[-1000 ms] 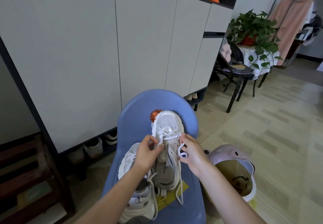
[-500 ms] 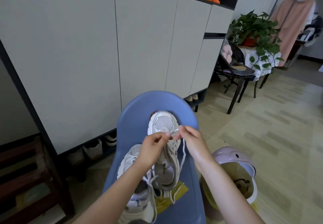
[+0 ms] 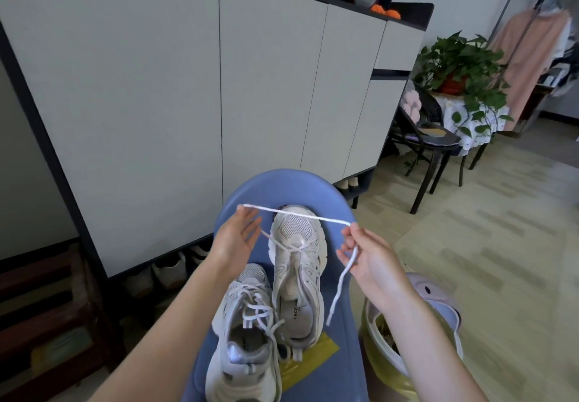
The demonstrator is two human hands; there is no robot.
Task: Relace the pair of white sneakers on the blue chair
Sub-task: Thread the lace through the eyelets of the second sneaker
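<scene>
A white flat cotton shoelace [image 3: 297,213] is stretched taut between the two hands, above the toe of the far white mesh sneaker [image 3: 297,263] lying on the rounded blue plastic chair [image 3: 282,188]. The left hand [image 3: 235,240] is spread, palm up, fingers nearly straight, with the lace draped over its fingertips. The right hand [image 3: 366,252] pinches the lace between thumb and forefinger — the free end dangles below it. The near white sneaker [image 3: 247,332] — loosely laced — lies just beside the first.
</scene>
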